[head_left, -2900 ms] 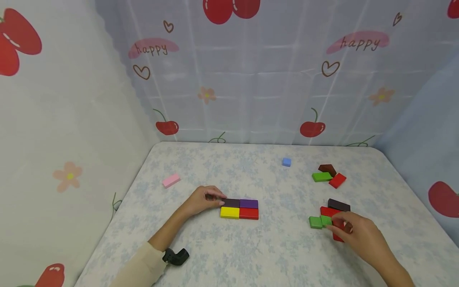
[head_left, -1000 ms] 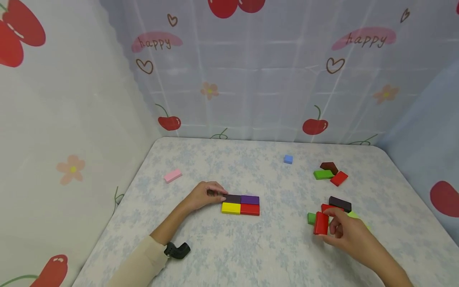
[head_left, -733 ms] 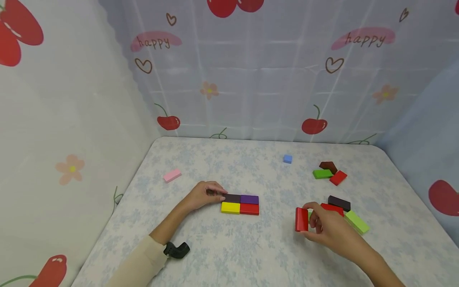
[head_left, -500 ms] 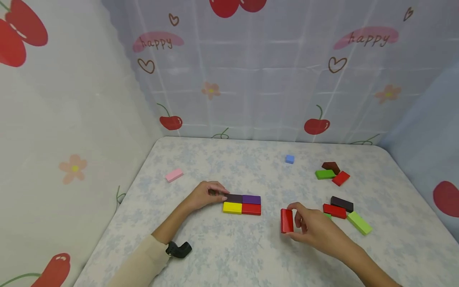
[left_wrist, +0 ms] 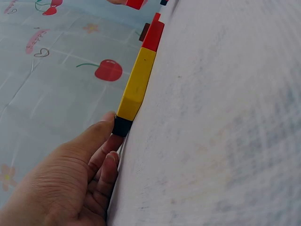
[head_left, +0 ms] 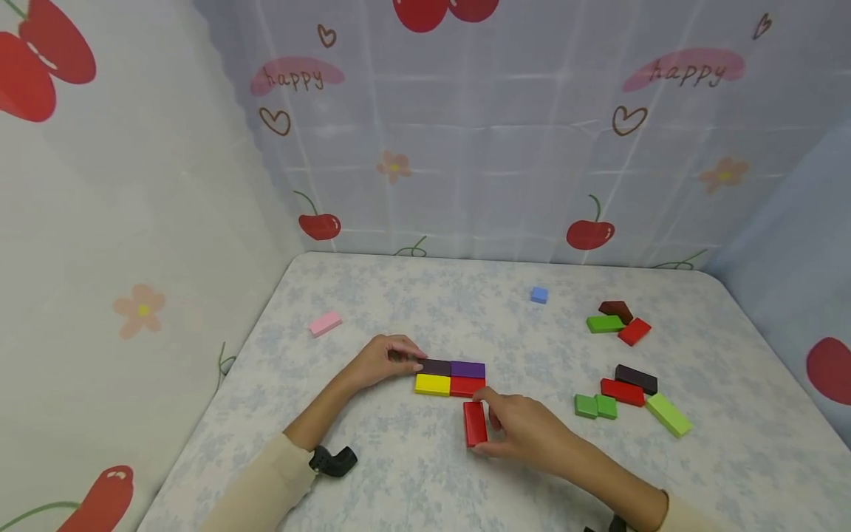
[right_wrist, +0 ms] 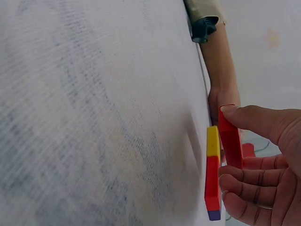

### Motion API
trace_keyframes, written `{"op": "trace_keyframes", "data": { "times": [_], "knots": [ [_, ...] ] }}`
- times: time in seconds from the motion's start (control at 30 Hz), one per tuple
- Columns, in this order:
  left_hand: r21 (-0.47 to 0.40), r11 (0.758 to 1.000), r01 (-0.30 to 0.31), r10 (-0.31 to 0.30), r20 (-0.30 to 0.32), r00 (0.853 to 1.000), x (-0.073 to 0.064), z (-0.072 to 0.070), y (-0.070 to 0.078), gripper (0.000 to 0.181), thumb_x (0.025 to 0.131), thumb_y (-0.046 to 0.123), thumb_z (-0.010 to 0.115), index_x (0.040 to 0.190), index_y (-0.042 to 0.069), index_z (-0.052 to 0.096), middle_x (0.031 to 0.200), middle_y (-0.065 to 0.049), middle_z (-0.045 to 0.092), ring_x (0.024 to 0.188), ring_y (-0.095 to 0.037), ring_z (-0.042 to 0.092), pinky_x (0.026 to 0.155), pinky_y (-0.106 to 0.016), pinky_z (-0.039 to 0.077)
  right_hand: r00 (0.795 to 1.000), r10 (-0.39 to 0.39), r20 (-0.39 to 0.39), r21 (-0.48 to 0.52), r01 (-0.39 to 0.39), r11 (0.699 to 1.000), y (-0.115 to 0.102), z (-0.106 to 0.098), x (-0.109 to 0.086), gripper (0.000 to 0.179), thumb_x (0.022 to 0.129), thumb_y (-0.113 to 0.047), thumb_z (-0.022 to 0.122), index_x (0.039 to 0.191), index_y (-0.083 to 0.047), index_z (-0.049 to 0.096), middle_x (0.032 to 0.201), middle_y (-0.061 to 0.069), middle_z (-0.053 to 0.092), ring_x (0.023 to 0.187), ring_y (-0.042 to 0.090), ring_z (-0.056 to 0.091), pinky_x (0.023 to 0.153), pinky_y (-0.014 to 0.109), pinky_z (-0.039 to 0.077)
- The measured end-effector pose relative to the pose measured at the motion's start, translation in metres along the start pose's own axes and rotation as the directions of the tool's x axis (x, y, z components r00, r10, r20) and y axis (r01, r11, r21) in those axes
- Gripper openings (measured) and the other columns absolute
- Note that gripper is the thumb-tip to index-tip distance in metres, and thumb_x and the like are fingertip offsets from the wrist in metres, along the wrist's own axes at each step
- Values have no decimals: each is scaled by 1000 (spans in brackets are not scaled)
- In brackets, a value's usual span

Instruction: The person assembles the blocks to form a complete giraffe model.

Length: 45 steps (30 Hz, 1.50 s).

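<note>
Four-colour flat rectangle of blocks lies mid-table: a black block (head_left: 436, 367) and purple block (head_left: 468, 369) in the far row, a yellow block (head_left: 433, 385) and red block (head_left: 465, 386) in the near row. My left hand (head_left: 376, 366) pinches the black block's left end between thumb and fingers, also seen in the left wrist view. My right hand (head_left: 532, 430) holds a second red block (head_left: 475, 425) by its two ends, thumb on the near end. In the right wrist view this held red block (right_wrist: 231, 141) hangs above the table, beside the rectangle.
Right of the hands lie two small green blocks (head_left: 586, 406), a red block (head_left: 622, 392), a black block (head_left: 636, 379) and a lime block (head_left: 668, 414). Behind them are brown (head_left: 616, 310), green (head_left: 605, 324) and red pieces. A blue cube (head_left: 539, 295) and pink block (head_left: 325, 324) lie farther off.
My right hand has lifted a red block from the right-hand pile and carried it left, to the near side of the rectangle. My left hand has stayed at the black block.
</note>
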<state>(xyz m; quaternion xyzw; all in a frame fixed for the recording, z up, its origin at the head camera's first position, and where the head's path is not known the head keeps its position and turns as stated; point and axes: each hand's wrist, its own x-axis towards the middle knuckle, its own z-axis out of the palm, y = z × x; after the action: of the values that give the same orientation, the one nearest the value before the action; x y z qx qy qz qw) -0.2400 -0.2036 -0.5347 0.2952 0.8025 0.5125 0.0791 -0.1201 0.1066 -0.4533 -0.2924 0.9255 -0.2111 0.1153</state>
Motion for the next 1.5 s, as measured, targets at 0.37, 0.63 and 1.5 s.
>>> {"op": "trace_keyframes", "data": {
  "times": [0.37,0.63,1.5],
  "knots": [
    [-45,999,-1,0,-5,1000,0,1,4,20,90,18,80,110,19,81,104,2,73,83,-16,62,70,-28,51,996,-85,-13,-59,84,995,-14,18,25,64,78,-43,87,124,-9,60,72,-9,53,62,5,46,56,23,42],
    [-33,999,12,-13,-9,1000,-2,-1,10,21,90,10,78,112,10,79,106,-5,73,84,-17,60,69,-25,48,995,-92,-40,-138,86,987,-18,29,38,66,77,-50,86,121,-6,65,93,-4,70,70,4,56,64,29,52],
    [-54,998,-18,17,-8,1000,-1,0,3,20,90,17,80,110,15,81,104,0,74,87,-16,63,72,-27,52,973,-225,47,-39,227,973,-21,24,57,35,85,-36,84,111,-19,69,99,-13,67,82,2,55,75,23,50]
  ]
}}
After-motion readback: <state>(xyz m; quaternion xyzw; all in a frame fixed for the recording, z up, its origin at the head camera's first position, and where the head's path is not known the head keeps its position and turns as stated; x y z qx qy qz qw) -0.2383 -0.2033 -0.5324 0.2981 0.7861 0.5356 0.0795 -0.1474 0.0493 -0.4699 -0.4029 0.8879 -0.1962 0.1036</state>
